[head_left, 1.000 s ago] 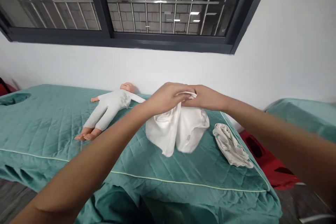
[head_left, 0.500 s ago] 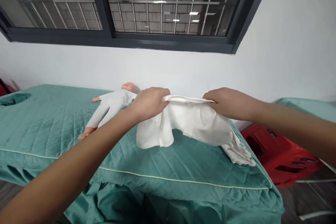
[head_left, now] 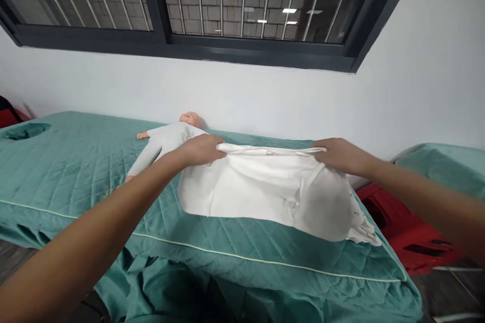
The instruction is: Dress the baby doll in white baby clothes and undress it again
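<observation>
the left hand (head_left: 204,150) and right hand (head_left: 336,155) grip the top edge of a white garment (head_left: 257,186), spread over the green bed (head_left: 223,242), its label (head_left: 272,153) too small to read. it hides most of a patterned cloth (head_left: 364,229); farther off, the left forearm (head_left: 102,227) covers part of a doll (head_left: 170,138).

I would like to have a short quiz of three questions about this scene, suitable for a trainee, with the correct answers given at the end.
1. True or false: the left hand and the right hand both grip the white cloth.

2. Choose one. The doll lies on:
A) the floor
B) the bed
C) the white cloth

3. Fill in the gap: from this view, the other cloth, near the bed's right edge, is partly hidden by the ____.

Key: 1. True. 2. B. 3. white cloth.
</observation>
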Motion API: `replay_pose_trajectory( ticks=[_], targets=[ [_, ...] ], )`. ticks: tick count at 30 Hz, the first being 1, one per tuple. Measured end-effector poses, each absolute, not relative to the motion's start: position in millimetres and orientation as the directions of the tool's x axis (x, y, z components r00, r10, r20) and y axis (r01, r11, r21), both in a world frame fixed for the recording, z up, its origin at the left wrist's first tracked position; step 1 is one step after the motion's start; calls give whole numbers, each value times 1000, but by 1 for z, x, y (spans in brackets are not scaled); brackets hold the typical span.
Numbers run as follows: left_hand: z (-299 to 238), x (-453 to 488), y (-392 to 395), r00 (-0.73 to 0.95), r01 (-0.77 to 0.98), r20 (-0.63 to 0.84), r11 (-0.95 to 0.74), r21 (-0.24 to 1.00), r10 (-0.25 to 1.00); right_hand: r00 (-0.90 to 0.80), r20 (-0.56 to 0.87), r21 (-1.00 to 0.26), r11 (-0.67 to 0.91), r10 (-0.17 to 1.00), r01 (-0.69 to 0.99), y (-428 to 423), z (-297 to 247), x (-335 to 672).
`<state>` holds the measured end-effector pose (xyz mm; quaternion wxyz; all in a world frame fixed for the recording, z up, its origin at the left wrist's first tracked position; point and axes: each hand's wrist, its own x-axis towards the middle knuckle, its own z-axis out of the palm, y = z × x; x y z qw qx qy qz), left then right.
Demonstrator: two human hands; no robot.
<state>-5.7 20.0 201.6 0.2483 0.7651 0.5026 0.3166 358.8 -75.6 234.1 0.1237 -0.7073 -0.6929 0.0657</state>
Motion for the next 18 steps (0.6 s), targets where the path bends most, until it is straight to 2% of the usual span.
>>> replay_pose_trajectory(
  ticks=[1,3,5,6,8,9,11,13,15,18],
  targets=[
    [193,-5,24,305,682,176,-343,645,936,34,79,-238,-14,996,971,-71,221,353],
    [169,2,26,310,837,133,-337,432,941,92,162,-205,-57,983,977,-66,186,331],
    [137,14,17,277,902,288,-351,251,917,55,222,-197,-11,973,980,-68,144,300],
    [119,22,10,288,902,305,-364,233,908,-8,228,-192,53,974,980,-70,122,283],
    [81,38,-7,362,870,271,-428,244,892,-118,185,-202,155,976,967,-75,81,252],
    [63,45,-13,440,815,239,-496,299,866,-147,163,-231,183,976,956,-76,63,239],
    [34,55,-21,494,740,205,-532,410,845,-68,130,-255,100,989,962,-74,38,222],
    [17,60,-17,453,746,212,-499,441,866,76,101,-256,-48,992,965,-67,27,215],
    [13,62,-5,344,806,216,-406,430,914,206,68,-265,-181,976,947,-55,27,214],
    [19,65,15,210,860,200,-279,428,957,324,44,-296,-297,945,908,-35,34,213]
  ],
)
